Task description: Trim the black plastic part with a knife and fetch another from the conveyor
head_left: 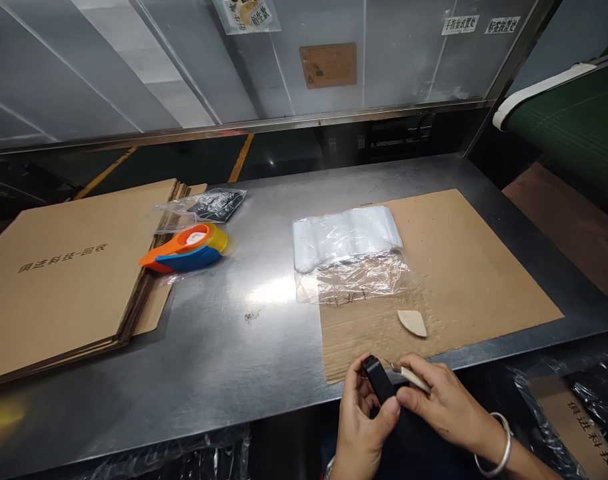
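Note:
My left hand (364,420) is closed around a small black part (379,380), held up at the table's front edge. In my right hand (441,400) is a thin cream-coloured tool (415,380), pinched between fingers and thumb, its tip near the top of the black part. The right thumb touches the black part's lower side. Just beyond the hands, a cream wedge-shaped piece (413,323) lies on the flat cardboard sheet (484,267). A stack of clear plastic bags (347,237) lies farther back, partly on the cardboard.
Stacked cardboard (64,267) covers the left of the metal table (219,373). Beside it are an orange and blue tape dispenser (184,250) and a plastic bag with black contents (217,205). A green conveyor (574,120) stands at the upper right; plastic-lined boxes are below the front edge.

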`<move>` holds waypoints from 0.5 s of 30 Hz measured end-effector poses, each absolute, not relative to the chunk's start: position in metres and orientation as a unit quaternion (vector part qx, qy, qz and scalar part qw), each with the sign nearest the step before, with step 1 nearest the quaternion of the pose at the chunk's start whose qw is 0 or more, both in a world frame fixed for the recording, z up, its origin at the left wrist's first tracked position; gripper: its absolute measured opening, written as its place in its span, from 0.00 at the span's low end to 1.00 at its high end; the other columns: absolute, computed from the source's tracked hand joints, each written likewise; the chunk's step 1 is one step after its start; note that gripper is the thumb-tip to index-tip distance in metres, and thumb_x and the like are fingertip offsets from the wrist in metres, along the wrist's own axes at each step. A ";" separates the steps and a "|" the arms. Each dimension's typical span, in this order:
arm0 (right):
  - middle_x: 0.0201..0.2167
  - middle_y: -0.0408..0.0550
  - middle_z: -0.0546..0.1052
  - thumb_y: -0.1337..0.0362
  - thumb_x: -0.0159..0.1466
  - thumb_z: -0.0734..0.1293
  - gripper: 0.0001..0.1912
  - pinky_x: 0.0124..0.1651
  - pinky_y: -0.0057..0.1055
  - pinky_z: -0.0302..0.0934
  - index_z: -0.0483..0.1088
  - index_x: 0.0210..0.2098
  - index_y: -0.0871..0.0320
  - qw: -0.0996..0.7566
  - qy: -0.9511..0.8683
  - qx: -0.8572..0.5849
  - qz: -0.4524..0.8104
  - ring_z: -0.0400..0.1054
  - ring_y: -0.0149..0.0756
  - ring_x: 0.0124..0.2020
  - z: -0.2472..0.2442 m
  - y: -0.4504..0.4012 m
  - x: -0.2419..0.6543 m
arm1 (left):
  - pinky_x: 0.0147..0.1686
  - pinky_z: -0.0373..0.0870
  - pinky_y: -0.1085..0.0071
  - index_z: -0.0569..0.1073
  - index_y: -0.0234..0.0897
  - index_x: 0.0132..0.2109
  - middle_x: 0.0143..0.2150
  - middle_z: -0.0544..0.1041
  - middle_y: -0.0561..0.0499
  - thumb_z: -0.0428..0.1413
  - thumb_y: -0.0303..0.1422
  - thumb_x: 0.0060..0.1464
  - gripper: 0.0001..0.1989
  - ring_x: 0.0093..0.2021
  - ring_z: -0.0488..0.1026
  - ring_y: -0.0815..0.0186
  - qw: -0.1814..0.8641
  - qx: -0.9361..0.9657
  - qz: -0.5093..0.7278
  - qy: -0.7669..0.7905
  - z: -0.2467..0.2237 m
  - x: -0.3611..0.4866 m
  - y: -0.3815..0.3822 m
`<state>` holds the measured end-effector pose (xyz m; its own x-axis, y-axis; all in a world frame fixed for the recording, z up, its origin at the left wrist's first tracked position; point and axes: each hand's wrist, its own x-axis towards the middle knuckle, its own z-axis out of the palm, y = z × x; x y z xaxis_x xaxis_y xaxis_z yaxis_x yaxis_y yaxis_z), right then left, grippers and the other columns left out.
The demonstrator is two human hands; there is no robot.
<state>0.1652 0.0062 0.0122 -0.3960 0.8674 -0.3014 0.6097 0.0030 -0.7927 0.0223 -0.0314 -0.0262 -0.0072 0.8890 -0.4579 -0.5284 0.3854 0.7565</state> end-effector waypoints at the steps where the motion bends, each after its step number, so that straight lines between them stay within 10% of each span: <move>1: 0.26 0.41 0.70 0.50 0.62 0.59 0.17 0.29 0.25 0.55 0.65 0.37 0.57 0.141 -0.685 -0.533 0.475 0.63 0.32 0.26 0.011 0.008 0.165 | 0.39 0.66 0.70 0.61 0.37 0.50 0.43 0.71 0.43 0.63 0.37 0.35 0.33 0.44 0.69 0.58 0.674 0.206 0.523 0.480 -0.026 0.022 -0.032; 9: 0.19 0.36 0.59 0.43 0.57 0.62 0.23 0.24 0.23 0.49 0.63 0.34 0.59 0.189 -0.639 -0.511 0.543 0.53 0.27 0.21 0.000 0.013 0.163 | 0.38 0.65 0.66 0.58 0.36 0.53 0.47 0.70 0.38 0.61 0.39 0.38 0.35 0.44 0.69 0.56 0.691 0.282 0.484 0.457 -0.037 0.023 -0.035; 15: 0.20 0.40 0.66 0.50 0.66 0.52 0.19 0.25 0.24 0.54 0.62 0.30 0.57 0.215 -0.660 -0.653 0.302 0.62 0.31 0.23 -0.023 0.034 0.187 | 0.34 0.66 0.73 0.63 0.38 0.51 0.45 0.71 0.40 0.64 0.44 0.32 0.37 0.45 0.68 0.57 0.688 0.199 0.536 0.447 -0.047 0.024 -0.029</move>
<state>0.1867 0.0341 -0.0225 -0.0544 0.9924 -0.1102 0.7323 -0.0354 -0.6800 0.0235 -0.0287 -0.0466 0.0249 0.9155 -0.4014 -0.5587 0.3457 0.7539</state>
